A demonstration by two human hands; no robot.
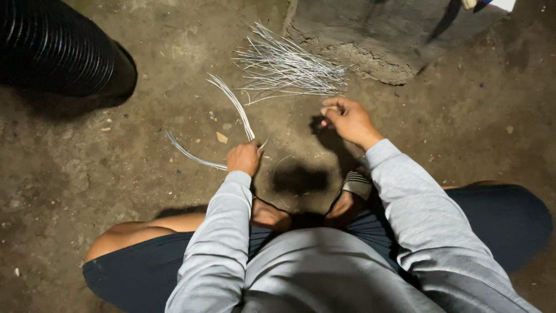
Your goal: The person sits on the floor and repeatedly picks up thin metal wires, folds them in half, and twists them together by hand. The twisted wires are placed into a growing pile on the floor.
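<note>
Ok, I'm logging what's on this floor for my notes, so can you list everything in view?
loose wire pile: many thin strands, silvery, on the ground ahead of the right hand, beside the slab
bent wire bundle: one small bunch, silvery, gripped in the left hand, ends splaying up and to the side
concrete slab: one, grey, broken edge, top of the view
corrugated pipe: one, black, top left corner
dirt floor: brown, littered with small chips
sandals: two, dark straps, on the feet between the knees
shorts: dark blue
sleeves: two, light grey
left hand: closed on the bent wire bundle
right hand: fingers curled, next to the loose wire pile; whether it pinches a strand is unclear
</note>
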